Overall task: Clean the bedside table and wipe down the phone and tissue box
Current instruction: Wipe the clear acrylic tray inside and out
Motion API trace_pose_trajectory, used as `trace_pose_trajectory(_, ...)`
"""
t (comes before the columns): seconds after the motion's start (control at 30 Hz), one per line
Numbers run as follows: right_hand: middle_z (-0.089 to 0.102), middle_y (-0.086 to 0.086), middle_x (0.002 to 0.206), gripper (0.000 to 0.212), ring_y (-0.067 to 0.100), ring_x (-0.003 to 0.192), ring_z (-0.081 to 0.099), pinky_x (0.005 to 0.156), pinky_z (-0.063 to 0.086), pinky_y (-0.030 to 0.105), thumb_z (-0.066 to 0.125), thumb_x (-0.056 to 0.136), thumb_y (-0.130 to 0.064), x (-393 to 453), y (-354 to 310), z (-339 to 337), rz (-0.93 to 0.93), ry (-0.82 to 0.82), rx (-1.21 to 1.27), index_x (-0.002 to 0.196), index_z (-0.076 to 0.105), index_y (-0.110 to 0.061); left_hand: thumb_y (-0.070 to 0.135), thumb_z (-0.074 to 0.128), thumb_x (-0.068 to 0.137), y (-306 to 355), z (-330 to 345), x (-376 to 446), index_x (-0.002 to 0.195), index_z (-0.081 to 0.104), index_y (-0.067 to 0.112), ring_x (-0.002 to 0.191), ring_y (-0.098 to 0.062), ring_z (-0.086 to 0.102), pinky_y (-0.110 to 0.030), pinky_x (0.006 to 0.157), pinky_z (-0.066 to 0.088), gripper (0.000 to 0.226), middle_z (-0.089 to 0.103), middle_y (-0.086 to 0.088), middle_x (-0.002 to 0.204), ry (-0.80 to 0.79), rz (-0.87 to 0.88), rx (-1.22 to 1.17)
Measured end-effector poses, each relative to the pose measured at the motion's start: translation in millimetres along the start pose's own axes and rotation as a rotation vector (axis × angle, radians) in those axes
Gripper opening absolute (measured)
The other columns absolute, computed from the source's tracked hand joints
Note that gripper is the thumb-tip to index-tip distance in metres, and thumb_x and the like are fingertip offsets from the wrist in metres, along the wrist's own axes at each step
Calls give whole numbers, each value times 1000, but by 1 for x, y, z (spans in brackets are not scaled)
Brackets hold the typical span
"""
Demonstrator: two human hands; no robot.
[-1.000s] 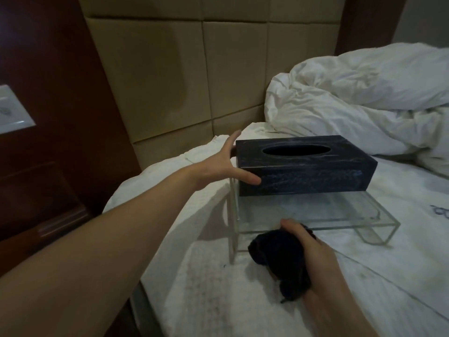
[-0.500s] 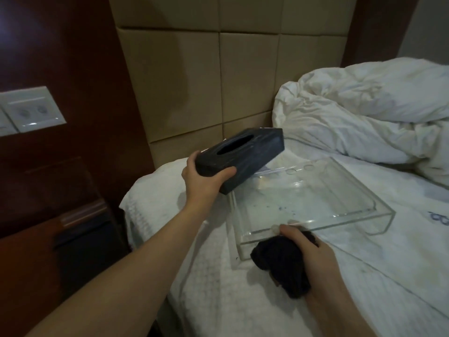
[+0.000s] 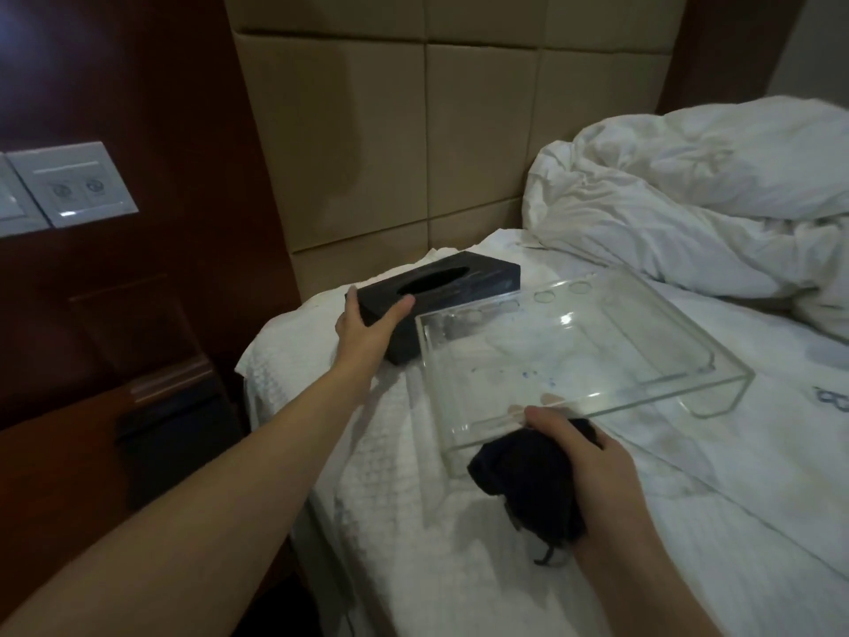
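1. Dark marbled rectangular tissue box (image 3: 429,305): a second ago atop the clear acrylic tray (image 3: 569,360); now on the white bedsheet (image 3: 395,521), just left of it. The tray is judged free for wiping.
2. Left hand (image 3: 365,331): fingers closed around the box's near end, thumb on top.
3. Right hand (image 3: 597,475): clamped on a bunched black cloth (image 3: 523,480), thumb touching the tray's near rim.

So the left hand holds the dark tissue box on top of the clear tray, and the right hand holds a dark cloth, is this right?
Not quite. In the head view the left hand holds the tissue box on the white bedding, beside the clear tray, not on top. The right hand does hold the dark cloth.
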State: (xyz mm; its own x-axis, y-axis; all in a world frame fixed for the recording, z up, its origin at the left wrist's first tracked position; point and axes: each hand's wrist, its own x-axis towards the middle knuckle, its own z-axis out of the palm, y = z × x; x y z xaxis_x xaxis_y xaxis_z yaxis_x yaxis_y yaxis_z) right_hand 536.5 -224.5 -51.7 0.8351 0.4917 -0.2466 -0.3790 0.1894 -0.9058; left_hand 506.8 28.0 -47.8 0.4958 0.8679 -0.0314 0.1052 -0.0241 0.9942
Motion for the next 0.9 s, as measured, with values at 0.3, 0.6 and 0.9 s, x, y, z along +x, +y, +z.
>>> trace_pose_trajectory(0.3, 69, 18, 76, 18, 36, 65, 69, 57, 56, 42, 79, 77, -23, -25, -1, 10, -62, -18, 76, 80, 74, -6, 62, 70, 82, 13, 14, -165, 143, 49, 28, 108, -8, 66, -22, 84, 53, 73, 64, 11, 128, -212, -183, -223)
trace_pose_trajectory(0.6, 76, 7, 93, 38, 23, 79, 75, 65, 60, 38, 84, 74, -24, -100, 20, 65, -90, -214, -54, 110, 72, -24, 53, 71, 86, 11, -88, -222, 130, 64, 20, 100, -22, 75, -43, 96, 58, 55, 77, -5, 111, -35, -216, -402)
trace_pose_trajectory(0.9, 77, 7, 100, 69, 22, 88, 75, 72, 56, 32, 88, 46, -40, -199, 115, 147, 249, -598, -165, 111, 74, -18, 41, 66, 90, -37, -245, -315, 118, 73, 8, 97, -33, 75, -50, 98, 54, 44, 77, -15, 107, 410, -250, -518)
